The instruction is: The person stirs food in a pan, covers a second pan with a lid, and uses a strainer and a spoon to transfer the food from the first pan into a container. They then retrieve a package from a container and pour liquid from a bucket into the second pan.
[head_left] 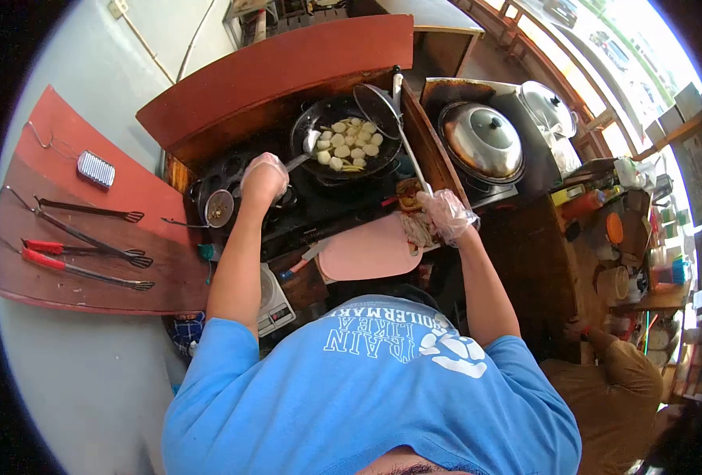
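A black wok [302, 131] on the stove holds pale round slices [351, 145] and some thin strips. My left hand [264, 179], in a clear plastic glove, is closed round the handle of a metal ladle [311, 142], whose bowl lies at the wok's left side. Gloved too, my right hand [447, 215] grips the long handle of a skimmer [377, 107]; its round head hangs over the wok's upper right. A pink cutting board [371, 249] lies below the wok, with pale shredded food [418, 229] at its right edge, near my right hand.
A small strainer [219, 208] sits left of the stove. Beside the board lies a knife [314, 252], near a scale [276, 305]. Lidded pots [481, 142] stand at the right. Tongs [90, 267] and a grater [96, 169] hang left. Another person [604, 388] is at lower right.
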{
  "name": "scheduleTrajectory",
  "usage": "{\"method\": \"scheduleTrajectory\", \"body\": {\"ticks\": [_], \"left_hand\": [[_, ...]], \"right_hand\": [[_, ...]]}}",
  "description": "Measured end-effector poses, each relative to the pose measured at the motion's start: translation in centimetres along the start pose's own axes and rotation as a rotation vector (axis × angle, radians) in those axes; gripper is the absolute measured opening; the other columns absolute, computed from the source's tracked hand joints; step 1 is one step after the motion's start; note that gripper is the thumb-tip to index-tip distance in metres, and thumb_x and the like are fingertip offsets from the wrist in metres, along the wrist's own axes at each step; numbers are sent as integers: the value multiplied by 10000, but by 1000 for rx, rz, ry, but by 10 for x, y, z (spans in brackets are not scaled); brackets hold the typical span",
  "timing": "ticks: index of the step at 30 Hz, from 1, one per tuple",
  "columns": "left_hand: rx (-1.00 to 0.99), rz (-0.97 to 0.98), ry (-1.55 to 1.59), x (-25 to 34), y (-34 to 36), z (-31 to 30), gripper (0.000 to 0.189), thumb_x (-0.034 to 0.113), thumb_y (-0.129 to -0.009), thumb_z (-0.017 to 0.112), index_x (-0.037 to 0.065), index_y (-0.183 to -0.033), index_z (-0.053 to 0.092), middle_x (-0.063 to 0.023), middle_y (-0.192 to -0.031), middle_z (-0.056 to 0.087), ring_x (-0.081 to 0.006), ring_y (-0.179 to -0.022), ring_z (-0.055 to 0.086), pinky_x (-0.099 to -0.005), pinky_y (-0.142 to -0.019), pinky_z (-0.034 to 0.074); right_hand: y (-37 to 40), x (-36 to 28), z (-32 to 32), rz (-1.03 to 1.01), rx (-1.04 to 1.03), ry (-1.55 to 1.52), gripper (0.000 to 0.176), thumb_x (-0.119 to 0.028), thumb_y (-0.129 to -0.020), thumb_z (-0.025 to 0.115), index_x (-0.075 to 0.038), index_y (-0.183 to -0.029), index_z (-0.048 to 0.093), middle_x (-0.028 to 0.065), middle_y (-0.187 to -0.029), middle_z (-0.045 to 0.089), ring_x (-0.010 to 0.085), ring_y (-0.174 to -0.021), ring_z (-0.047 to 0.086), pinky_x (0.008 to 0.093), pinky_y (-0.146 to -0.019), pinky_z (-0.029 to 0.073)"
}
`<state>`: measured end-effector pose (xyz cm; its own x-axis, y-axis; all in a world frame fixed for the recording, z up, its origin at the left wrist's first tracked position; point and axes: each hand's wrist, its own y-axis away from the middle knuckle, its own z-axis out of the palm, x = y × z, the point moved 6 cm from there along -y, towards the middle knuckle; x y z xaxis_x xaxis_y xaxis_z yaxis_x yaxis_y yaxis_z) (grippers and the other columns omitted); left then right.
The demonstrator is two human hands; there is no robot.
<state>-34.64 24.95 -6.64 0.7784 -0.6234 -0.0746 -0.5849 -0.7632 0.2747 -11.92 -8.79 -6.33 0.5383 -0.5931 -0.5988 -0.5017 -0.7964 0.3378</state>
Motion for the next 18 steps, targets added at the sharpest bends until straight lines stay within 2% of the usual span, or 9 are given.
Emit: {"method": "scheduleTrajectory", "body": {"ticks": [2,4,6,7,8,11,12,14,18], "left_hand": [[67,56,55,5,-17,14,210,167,-855,626,37,-957,754,-220,-1055,702,-372,-1002,683,-435,-854,557],[-59,148,96,39,6,-1,244,232,-858,632,26,-904,755,-225,-1006,709,-363,-982,689,-422,-842,551],[116,-70,622,39,-10,21,258,250,-788,769,46,-944,753,-149,-935,740,-286,-812,709,-383,-702,536],[237,113,742,47,-9,26,252,173,-749,812,-1,-913,732,-140,-869,734,-253,-739,682,-354,-679,518],[239,109,745,49,-15,37,252,173,-749,812,-1,-913,732,-140,-869,734,-253,-739,682,-354,-679,518],[146,15,1421,54,-27,66,203,85,-769,808,-34,-897,706,-119,-834,715,-193,-762,654,-316,-694,503],[150,13,1424,53,-25,67,203,85,-769,808,-34,-897,706,-119,-834,715,-193,-762,654,-316,-694,503],[227,62,1138,50,-23,59,222,95,-777,807,-38,-927,712,-125,-865,723,-187,-781,659,-319,-723,511],[265,48,1196,32,12,37,266,129,-793,791,-36,-992,725,-135,-917,736,-214,-830,680,-329,-775,518]], "right_hand": [[-2,-1,5,-83,-2,189,159,-167,-916,510,-49,-969,603,277,-889,652,437,-851,660,513,-716,505],[0,-10,6,-200,44,351,189,-200,-923,503,-50,-973,606,279,-908,654,445,-865,658,526,-745,501],[-7,-3,12,-222,47,389,223,-230,-943,479,-57,-986,613,276,-900,654,444,-870,658,529,-749,500],[-12,4,14,-210,85,347,270,-270,-970,468,-67,-998,643,258,-833,645,424,-803,651,502,-701,497],[-16,11,16,-199,122,305,319,-310,-997,456,-78,-1011,674,240,-765,635,405,-737,644,476,-653,494],[-24,21,20,-296,177,290,359,-337,-986,507,-17,-917,653,201,-674,611,350,-624,632,452,-570,485],[-21,17,19,-300,176,293,359,-337,-986,507,-17,-917,653,201,-674,611,350,-624,632,452,-570,485],[-17,24,14,-96,145,-182,442,-368,-968,562,19,-758,600,124,-575,548,256,-500,574,408,-488,456],[-25,37,20,-210,202,-315,506,-385,-957,584,12,-645,543,67,-537,497,186,-448,520,376,-456,436]]}}
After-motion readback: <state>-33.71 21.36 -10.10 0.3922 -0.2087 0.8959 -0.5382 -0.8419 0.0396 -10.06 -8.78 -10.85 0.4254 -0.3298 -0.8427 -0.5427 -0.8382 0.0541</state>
